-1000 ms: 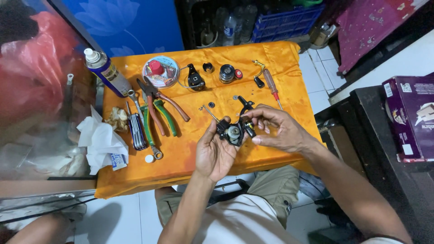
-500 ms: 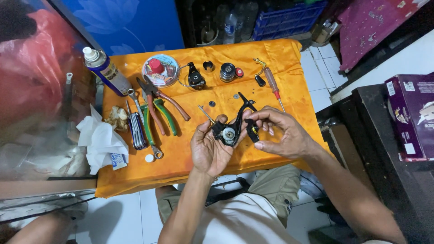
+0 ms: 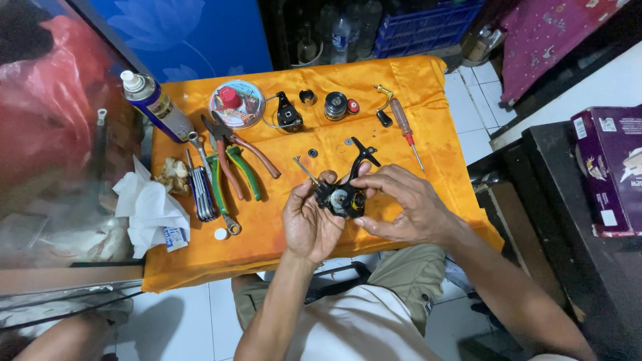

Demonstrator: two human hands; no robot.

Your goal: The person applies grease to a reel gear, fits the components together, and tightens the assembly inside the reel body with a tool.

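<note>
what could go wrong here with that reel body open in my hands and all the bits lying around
The black reel body is held above the table edge between the left hand and right hand; if it slips, it may fall to the tiled floor. The small loose parts lie on a wrinkled orange cloth, so a tug or bump could roll them off. The spray can stands close to the cloth's left edge and could topple.

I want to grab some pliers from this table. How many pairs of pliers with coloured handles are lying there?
2. The green-handled pliers and the red-handled pliers lie side by side on the orange cloth, left of the hands, beside the folding tool. Others may be hidden beneath.
</note>
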